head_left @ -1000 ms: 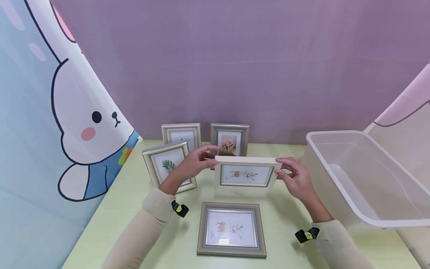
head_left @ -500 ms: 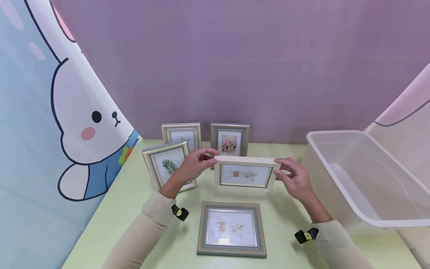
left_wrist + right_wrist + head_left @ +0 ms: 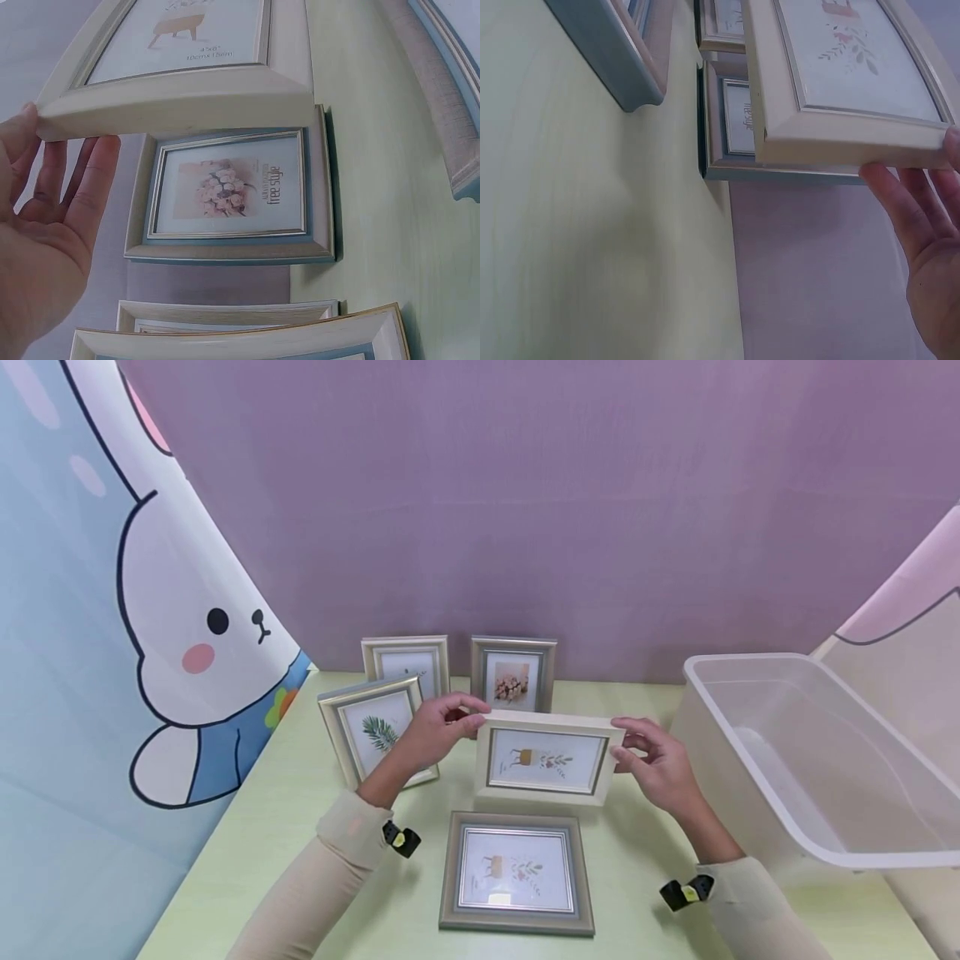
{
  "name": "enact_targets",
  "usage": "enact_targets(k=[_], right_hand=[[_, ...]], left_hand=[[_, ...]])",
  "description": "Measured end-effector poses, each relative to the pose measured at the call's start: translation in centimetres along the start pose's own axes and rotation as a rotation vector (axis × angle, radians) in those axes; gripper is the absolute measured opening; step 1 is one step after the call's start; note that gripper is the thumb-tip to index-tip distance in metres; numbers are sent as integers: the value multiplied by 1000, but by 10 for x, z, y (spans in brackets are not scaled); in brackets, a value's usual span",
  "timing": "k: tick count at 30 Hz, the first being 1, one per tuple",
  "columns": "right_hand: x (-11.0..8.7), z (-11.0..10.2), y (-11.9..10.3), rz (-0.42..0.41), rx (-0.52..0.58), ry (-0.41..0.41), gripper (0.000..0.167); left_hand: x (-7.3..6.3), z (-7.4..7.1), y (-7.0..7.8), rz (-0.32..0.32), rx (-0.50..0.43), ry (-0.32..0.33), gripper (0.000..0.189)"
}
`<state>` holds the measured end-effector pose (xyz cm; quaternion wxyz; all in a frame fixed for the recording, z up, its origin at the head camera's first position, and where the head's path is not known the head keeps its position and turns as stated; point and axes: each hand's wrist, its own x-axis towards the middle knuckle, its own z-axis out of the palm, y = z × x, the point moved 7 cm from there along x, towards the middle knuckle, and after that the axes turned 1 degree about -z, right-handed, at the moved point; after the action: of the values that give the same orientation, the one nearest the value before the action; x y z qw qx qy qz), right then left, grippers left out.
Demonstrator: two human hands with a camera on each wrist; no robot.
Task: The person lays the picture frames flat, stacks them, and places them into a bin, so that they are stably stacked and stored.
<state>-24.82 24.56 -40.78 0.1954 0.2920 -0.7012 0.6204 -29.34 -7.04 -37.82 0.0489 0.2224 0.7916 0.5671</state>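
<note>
Both hands hold a cream picture frame (image 3: 546,758) by its upper corners, its print of a brown pot and leafy sprigs turned sideways. My left hand (image 3: 441,732) pinches the left end between thumb and fingers; the left wrist view shows those fingertips at the frame's edge. At the other end, my right hand (image 3: 660,762) grips the corner the same way. The held frame leans back, face toward the head camera. Just in front of it a grey-brown picture frame (image 3: 517,820) lies flat, face up, with a similar print.
Behind stand a frame with a flower photo (image 3: 229,250) and a pale frame (image 3: 405,642). A gold-edged frame with a green leaf print (image 3: 375,727) stands by the left forearm. To the right is a translucent plastic bin (image 3: 750,768). A purple cloth (image 3: 525,510) backs the table.
The lower edge of the cream frame has swung toward the head camera, so more of its face shows. Both hands keep their hold at almost the same spots.
</note>
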Motion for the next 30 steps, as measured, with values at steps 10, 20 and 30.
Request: enact_targets(k=[10,20,30], right_hand=[[-10,6,4,155,-64,-63,41],[-23,20,12,289,4,-137,42],[-47,33,28,559,7,-175,46]], left_hand=[[-8,-1,-9,-51,24,19,20],[-17,0,-25,-133,1,37,19],[-32,8,-54,-290,-22,13,19]])
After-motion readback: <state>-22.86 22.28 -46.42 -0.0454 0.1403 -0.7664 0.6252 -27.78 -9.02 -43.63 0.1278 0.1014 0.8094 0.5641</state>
